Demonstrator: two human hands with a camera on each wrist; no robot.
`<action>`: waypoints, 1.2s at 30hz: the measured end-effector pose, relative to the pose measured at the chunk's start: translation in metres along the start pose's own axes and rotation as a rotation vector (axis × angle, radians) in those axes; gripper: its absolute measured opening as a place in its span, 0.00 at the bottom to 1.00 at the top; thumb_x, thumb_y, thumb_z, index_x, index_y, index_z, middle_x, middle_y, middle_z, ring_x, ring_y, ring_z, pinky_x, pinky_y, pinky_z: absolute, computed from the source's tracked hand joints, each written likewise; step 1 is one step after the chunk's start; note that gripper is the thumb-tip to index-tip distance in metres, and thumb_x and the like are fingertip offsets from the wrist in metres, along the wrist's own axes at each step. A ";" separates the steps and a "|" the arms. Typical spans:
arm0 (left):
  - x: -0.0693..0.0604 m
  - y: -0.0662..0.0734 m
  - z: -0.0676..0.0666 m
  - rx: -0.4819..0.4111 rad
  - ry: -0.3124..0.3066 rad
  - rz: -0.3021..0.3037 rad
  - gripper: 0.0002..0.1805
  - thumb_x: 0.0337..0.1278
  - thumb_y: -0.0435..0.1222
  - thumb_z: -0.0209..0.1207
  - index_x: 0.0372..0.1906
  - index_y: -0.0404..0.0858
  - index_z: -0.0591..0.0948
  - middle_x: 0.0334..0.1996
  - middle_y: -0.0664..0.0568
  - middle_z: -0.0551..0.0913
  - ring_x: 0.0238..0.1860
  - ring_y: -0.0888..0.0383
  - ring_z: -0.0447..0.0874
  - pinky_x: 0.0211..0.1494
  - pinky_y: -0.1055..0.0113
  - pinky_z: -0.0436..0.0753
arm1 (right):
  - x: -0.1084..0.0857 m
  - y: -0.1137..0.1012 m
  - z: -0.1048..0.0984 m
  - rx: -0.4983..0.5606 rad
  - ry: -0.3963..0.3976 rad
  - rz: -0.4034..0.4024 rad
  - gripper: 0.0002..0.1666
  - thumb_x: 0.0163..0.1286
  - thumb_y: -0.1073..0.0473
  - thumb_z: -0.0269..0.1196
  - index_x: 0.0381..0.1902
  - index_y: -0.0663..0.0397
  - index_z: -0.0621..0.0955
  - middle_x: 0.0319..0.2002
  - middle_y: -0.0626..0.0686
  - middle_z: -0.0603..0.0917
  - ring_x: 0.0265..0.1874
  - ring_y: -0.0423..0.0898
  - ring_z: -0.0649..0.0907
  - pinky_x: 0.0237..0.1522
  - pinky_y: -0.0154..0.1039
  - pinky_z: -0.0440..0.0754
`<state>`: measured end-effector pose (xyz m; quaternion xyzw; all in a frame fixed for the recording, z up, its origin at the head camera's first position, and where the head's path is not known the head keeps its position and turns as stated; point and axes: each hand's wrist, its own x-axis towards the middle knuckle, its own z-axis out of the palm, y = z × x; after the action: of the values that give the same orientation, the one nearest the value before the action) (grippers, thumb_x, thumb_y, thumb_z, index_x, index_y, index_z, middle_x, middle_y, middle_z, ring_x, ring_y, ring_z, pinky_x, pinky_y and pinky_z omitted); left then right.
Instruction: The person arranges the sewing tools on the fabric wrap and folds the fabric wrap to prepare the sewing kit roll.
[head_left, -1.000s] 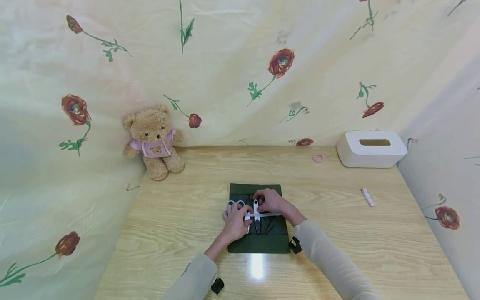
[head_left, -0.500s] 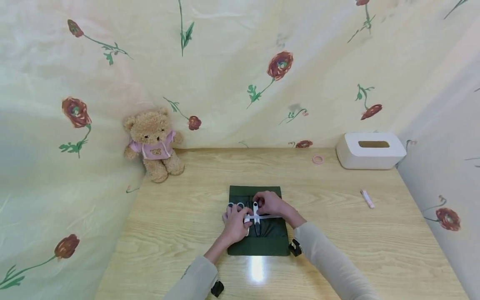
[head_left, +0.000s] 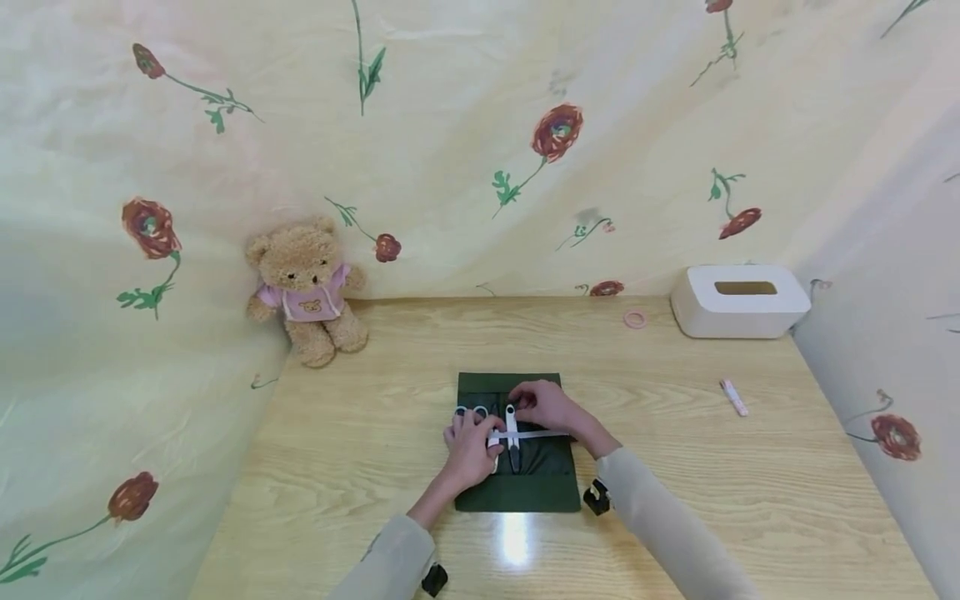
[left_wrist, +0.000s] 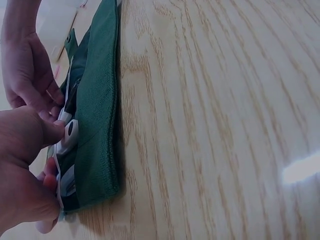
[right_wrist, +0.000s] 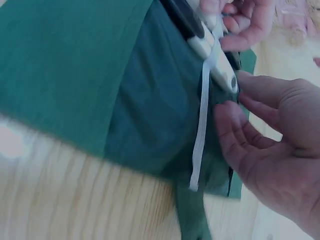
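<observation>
A dark green fabric case lies unfolded on the table, with a white elastic band across its inside. Under the band sits a white-and-black slim tool, its kind unclear. My left hand grips a second white tool with a dark oval mark, thumb on top and fingers curled beside the band. Next to it show the ring handles of scissors, partly hidden by that hand. My right hand is at the slim tool's far end; one fingertip touches it, while the other fingertips stand slightly apart.
A teddy bear in a pink top sits at the back left. A white tissue box stands at the back right, with a pink ring beside it. Nearer lies a small pink-and-white stick on the wooden table.
My right hand and forearm have shifted slightly to the right, and its fingertips sit a little further right at the slim tool's end. My left hand keeps its place.
</observation>
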<state>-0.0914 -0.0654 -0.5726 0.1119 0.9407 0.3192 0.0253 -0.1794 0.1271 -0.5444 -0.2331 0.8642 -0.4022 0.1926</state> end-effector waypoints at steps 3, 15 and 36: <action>-0.003 0.003 0.001 0.015 0.015 0.017 0.16 0.55 0.32 0.70 0.47 0.47 0.80 0.42 0.47 0.69 0.47 0.46 0.62 0.49 0.46 0.60 | -0.012 0.013 -0.015 0.045 0.104 -0.031 0.12 0.67 0.67 0.64 0.47 0.67 0.82 0.33 0.52 0.82 0.31 0.45 0.79 0.34 0.39 0.77; -0.008 0.013 -0.011 0.056 0.070 0.117 0.18 0.56 0.34 0.70 0.52 0.43 0.82 0.50 0.45 0.72 0.51 0.45 0.63 0.49 0.46 0.62 | -0.092 0.079 -0.115 0.041 0.509 0.091 0.12 0.71 0.71 0.59 0.48 0.76 0.80 0.40 0.68 0.83 0.33 0.56 0.84 0.28 0.32 0.79; -0.005 0.013 -0.007 0.001 0.042 0.157 0.17 0.58 0.32 0.68 0.52 0.43 0.83 0.47 0.47 0.75 0.48 0.48 0.65 0.47 0.52 0.62 | -0.169 0.157 -0.194 -0.206 0.380 0.464 0.22 0.64 0.67 0.56 0.51 0.80 0.73 0.40 0.75 0.81 0.36 0.63 0.81 0.30 0.41 0.75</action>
<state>-0.0846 -0.0608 -0.5594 0.1787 0.9295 0.3221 -0.0196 -0.1813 0.4284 -0.5263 0.0313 0.9510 -0.2943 0.0895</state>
